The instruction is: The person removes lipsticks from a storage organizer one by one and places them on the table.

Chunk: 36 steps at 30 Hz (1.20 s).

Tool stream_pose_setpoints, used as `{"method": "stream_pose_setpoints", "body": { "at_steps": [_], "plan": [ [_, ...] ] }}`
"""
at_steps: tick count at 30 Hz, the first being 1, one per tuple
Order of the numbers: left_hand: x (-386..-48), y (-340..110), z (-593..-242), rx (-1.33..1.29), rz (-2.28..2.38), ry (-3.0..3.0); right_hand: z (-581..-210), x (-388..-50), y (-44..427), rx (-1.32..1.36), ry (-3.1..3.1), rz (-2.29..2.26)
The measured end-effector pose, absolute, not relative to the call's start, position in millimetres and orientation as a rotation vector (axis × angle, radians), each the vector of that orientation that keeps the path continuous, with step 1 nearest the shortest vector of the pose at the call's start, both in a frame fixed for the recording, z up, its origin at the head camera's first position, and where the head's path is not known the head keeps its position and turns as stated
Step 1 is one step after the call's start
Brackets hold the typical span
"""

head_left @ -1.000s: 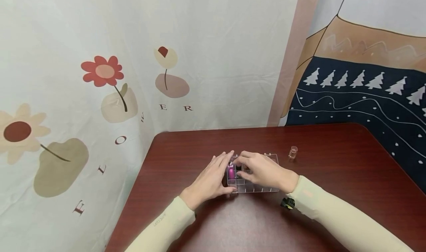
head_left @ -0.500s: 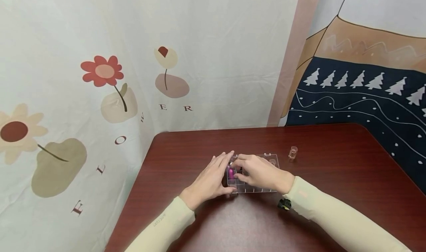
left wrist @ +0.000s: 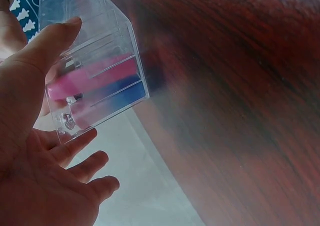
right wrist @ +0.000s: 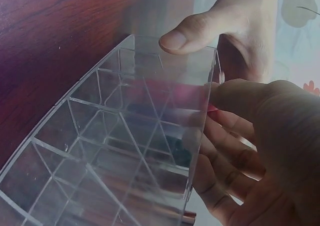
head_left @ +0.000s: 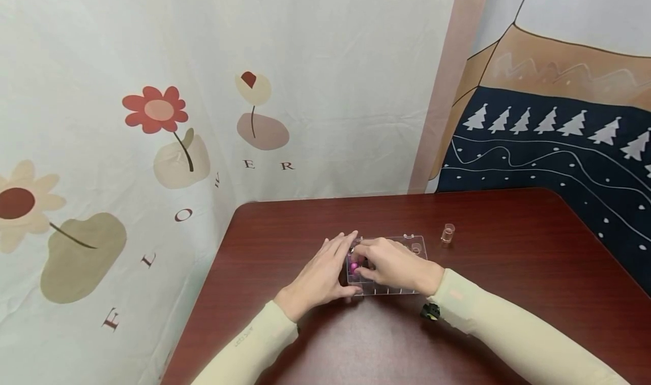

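A clear plastic organizer (head_left: 394,289) with divided compartments stands on the table. My left hand (head_left: 320,272) braces its left end, fingers straight, with the thumb (left wrist: 60,38) against one wall. My right hand (head_left: 399,263) reaches over the organizer from the right. Its thumb and fingers pinch the end of a glossy pink tube (right wrist: 187,95) standing in a compartment at the left end. A second tube (left wrist: 92,110), pink shading to blue, lies beside it behind the clear wall. Further along, a copper-coloured tube (right wrist: 189,217) sticks out of the organizer. My right fingertips are partly hidden.
A small clear cup-like container (head_left: 447,233) stands behind and right of the organizer. The reddish-brown wooden table (head_left: 508,260) reaches back to a printed curtain (head_left: 325,91). A dark wrist-worn device (head_left: 430,311) hangs under my right cuff.
My right hand has shifted slightly left over the organizer. The pink tube, seen lengthwise before, now shows mainly its rounded end. My left hand stays in place.
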<state>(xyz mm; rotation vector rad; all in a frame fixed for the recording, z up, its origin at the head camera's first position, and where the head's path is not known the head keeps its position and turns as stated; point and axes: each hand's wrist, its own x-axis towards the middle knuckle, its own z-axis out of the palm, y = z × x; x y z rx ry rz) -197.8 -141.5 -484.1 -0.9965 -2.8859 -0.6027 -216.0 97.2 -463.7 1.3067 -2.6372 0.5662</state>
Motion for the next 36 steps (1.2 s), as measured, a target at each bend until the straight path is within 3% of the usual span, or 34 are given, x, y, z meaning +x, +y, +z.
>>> {"method": "stream_pose_setpoints", "body": {
  "at_steps": [36],
  "plan": [
    [-197.7, -141.8, -483.6, -1.002, -0.587, -2.88, -465.0, -208.9, 93.0, 1.193, -2.675, 0.59]
  ]
}}
